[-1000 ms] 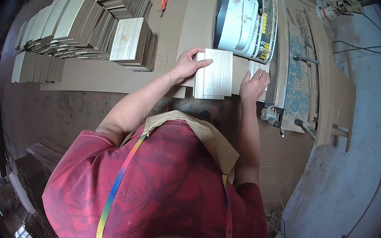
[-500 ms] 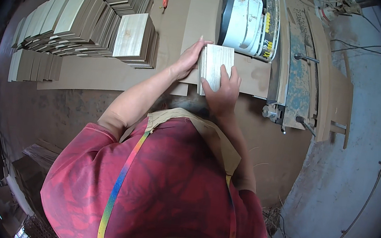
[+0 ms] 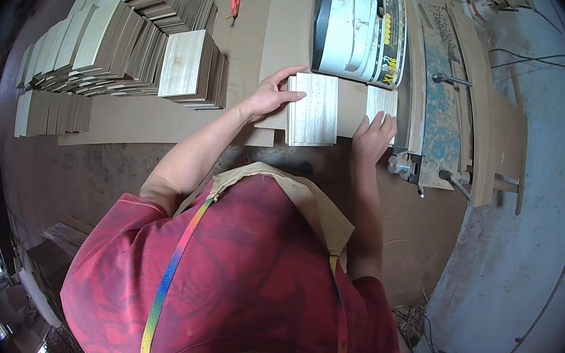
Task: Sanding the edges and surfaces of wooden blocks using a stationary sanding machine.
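A small stack of pale wooden boards (image 3: 315, 114) stands on the brown sheet in front of the white machine (image 3: 347, 27). My left hand (image 3: 270, 97) grips its left side, thumb over the top board and fingers along the far left corner. To the right, a single wooden board (image 3: 381, 103) lies flat, its far end reaching the machine's front lower edge. My right hand (image 3: 373, 139) has its curled fingers on the near end of that board; the thumb is partly hidden.
Large stacks of wooden boards (image 3: 102, 44) fill the left of the table, with a separate pile (image 3: 184, 64) closer in. Red-handled pliers (image 3: 235, 2) lie behind it. A metal bench with bluish worn paint (image 3: 443, 111) and clamp handles borders the right side, beside a pale wall (image 3: 537, 205).
My right hand has moved right from the stack, and a single board now lies under its fingers by the machine. My left thumb has come onto the stack's top.
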The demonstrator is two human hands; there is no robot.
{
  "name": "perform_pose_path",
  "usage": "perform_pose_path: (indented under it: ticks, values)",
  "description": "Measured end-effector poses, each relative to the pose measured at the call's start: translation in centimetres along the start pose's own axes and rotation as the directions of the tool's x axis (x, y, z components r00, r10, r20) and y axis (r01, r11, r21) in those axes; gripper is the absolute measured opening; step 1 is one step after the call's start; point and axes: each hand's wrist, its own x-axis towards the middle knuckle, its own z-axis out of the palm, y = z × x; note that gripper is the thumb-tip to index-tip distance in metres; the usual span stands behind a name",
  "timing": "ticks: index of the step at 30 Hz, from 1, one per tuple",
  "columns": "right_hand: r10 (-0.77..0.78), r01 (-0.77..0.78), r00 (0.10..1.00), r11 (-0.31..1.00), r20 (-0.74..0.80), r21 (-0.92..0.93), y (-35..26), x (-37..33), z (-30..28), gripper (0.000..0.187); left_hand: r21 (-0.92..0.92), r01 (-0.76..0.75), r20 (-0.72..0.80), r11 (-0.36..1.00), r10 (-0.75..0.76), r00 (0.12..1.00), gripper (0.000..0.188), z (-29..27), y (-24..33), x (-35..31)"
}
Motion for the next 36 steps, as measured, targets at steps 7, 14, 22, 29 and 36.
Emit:
perform_pose_path:
  ticks: [7,14,22,29,36]
  values:
    - [0.017,-0.020,1.000,0.963,0.015,0.270,-3.0,5.2,-0.1,0.044,0.063,-0.049,-0.083,0.997,0.054,0.995,0.056,1.1,-1.3,0.8]
    - [-0.138,0.076,0.982,0.914,0.129,0.398,-12.1,1.3,-7.5,0.066,0.038,0.053,-0.223,0.998,-0.044,0.974,0.049,2.9,-0.5,1.0]
    - [0.147,-0.197,0.942,0.970,0.303,0.144,-2.2,-1.7,-8.7,0.076,0.130,0.007,-0.228,0.991,0.023,0.973,0.043,2.4,-1.2,0.9]
    - [-0.002,0.003,1.000,0.995,0.016,-0.099,0.2,-0.3,0.8,0.051,0.028,-0.054,-0.081,0.998,0.056,0.995,0.039,0.3,-0.8,0.5]
    - [0.116,-0.138,0.988,0.963,0.104,0.230,-2.9,6.9,0.3,0.050,0.209,-0.028,-0.228,0.978,0.076,0.971,0.039,2.0,-1.0,1.3]
